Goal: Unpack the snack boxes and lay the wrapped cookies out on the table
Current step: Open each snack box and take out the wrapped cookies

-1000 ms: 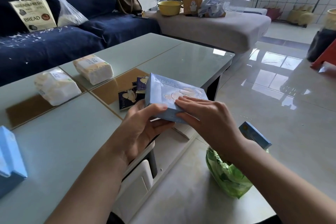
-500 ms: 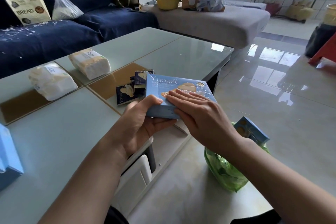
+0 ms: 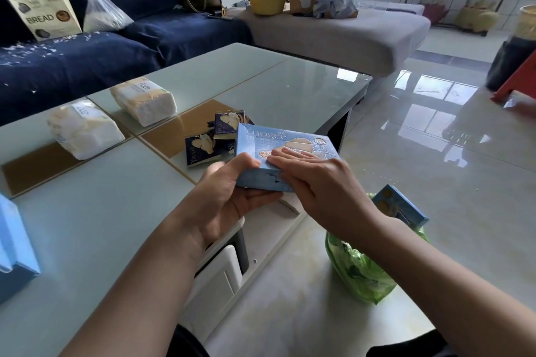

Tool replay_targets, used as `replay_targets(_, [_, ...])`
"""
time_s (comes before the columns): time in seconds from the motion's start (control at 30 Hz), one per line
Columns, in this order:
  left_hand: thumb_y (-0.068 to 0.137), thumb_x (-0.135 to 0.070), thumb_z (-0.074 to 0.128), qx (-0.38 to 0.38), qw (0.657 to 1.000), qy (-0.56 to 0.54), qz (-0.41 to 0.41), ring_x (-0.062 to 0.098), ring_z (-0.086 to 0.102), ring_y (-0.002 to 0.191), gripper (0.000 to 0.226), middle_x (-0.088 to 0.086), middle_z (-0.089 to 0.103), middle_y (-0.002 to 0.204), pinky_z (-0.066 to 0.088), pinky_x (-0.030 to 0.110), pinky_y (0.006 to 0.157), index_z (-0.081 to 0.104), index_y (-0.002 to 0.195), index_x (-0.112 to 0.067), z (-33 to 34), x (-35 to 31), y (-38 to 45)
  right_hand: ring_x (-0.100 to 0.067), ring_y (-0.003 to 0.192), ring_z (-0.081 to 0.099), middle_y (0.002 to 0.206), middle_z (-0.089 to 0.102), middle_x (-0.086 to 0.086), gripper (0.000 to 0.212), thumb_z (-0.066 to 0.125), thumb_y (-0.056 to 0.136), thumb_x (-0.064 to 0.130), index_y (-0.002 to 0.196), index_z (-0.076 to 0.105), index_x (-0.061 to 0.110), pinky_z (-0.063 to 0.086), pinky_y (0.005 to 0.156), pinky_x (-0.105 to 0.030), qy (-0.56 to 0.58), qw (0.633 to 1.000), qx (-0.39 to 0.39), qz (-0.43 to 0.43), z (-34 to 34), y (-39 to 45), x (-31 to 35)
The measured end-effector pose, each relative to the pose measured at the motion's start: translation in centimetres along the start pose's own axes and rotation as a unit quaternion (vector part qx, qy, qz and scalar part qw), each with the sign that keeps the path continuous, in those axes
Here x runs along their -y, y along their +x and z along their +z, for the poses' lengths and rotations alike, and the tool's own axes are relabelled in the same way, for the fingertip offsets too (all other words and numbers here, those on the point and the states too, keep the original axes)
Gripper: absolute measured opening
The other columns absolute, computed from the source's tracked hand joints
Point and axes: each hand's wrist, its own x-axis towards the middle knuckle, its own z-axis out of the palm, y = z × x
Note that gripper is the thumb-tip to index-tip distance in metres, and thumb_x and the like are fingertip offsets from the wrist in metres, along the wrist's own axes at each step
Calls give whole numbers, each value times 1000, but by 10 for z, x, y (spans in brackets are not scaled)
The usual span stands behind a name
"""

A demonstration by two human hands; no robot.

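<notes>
A light blue snack box [image 3: 269, 142] is held above the front right corner of the glass table [image 3: 275, 87]. My left hand [image 3: 226, 197] grips its near left end, thumb on top and fingers underneath. My right hand [image 3: 316, 180] lies over the box's top and near right edge, fingers mostly straight. Several dark blue wrapped cookies [image 3: 203, 148] lie on the table just behind the box. A second blue box [image 3: 401, 207] sticks out of a green plastic bag [image 3: 359, 272] on the floor to the right.
Two white tissue packs [image 3: 145, 98] [image 3: 84, 130] lie at the table's left side. Another blue box [image 3: 14, 243] sits at the table's left edge. A dark blue sofa [image 3: 87, 58] and a grey couch section [image 3: 333, 35] with a yellow bowl [image 3: 266, 1] stand behind.
The box has tipped from nearly upright to flatter, its printed top now facing up. Both hands stayed on it, the right hand sliding over the top face.
</notes>
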Motion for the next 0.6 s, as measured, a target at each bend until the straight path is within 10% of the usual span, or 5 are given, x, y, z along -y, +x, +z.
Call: replay_targets(0.6, [87, 3, 45, -101, 995, 19, -8, 31, 66, 72, 37, 27, 61, 103, 62, 44, 61, 56, 121, 10, 12, 10, 12, -25, 115, 61, 117, 69, -8, 27, 63, 86, -2, 112, 69, 5, 47, 100, -38, -52, 995, 20, -87, -4, 0, 3])
